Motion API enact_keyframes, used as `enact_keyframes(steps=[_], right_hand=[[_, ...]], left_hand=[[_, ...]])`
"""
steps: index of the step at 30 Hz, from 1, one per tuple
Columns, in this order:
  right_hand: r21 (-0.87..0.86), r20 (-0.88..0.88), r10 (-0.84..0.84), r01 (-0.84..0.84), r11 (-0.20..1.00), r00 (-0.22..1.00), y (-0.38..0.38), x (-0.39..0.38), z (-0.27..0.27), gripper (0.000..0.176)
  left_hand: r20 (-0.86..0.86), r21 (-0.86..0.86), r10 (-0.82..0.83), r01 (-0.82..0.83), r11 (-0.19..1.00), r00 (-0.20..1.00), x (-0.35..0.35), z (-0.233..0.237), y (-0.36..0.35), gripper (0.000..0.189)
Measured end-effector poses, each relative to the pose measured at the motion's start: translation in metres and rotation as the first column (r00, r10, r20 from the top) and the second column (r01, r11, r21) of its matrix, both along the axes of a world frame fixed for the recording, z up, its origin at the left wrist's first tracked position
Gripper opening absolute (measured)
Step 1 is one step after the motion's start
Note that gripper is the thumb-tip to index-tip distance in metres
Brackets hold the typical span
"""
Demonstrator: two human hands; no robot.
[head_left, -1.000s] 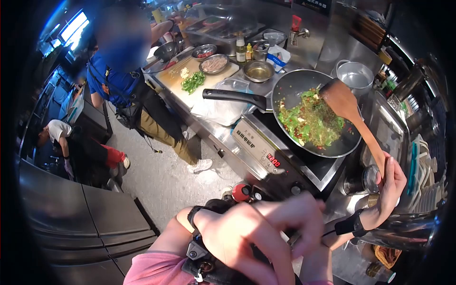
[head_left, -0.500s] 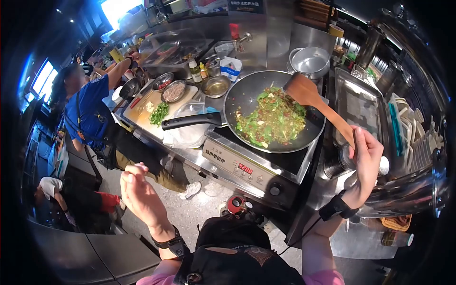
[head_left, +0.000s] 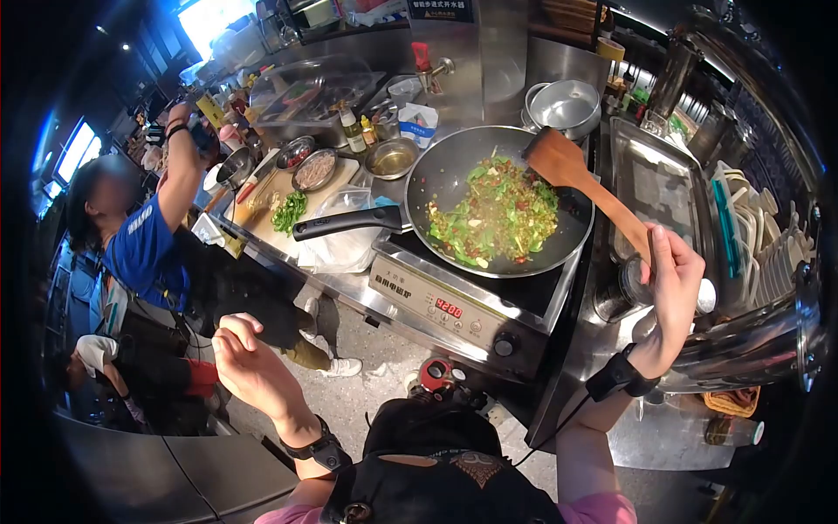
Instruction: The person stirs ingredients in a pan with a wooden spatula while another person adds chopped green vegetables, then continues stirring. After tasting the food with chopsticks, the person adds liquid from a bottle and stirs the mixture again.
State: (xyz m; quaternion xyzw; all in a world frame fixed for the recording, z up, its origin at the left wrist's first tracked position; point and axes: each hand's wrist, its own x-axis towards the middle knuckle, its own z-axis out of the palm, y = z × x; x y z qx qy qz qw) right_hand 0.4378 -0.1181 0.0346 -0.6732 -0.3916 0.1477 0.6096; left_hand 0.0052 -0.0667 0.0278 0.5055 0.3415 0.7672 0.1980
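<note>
My right hand is closed around the handle of a wooden spatula. The spatula's broad blade rests at the right rim of a dark frying pan. Chopped greens with red and pale bits lie in the middle of the pan. A black pan handle points left, with no hand on it. Held in the air left of the cooker, my left hand has its fingers curled in and shows nothing in them. Under the pan stands an induction cooker with a lit red display.
Left of the pan are a cutting board with chopped greens, a bowl of meat and a bowl of liquid. A metal pot stands behind; a steel tray and stacked dishes are right. A blue-shirted person stands left.
The fingers of my left hand have curled in more. My right hand and the spatula stay almost in place. The person in blue has turned and raised an arm.
</note>
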Motion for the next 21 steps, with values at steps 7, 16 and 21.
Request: enact_keyframes(steps=[7,16,21], right_hand=[[-0.018,0.014,-0.021,0.021,1.000,1.000,0.001,-0.001,0.001,0.033],[-0.010,0.043,-0.014,0.015,1.000,0.999,0.003,0.001,-0.004,0.036],[-0.012,0.045,-0.022,0.022,1.000,0.999,0.004,-0.001,-0.002,0.037]], left_hand=[[0.036,0.014,0.051,-0.051,0.999,0.998,0.001,0.002,-0.002,0.037],[-0.022,0.232,0.083,-0.076,0.970,0.996,0.001,-0.006,-0.010,0.046],[-0.016,0.300,0.024,-0.018,0.954,1.000,0.001,-0.010,-0.017,0.044]])
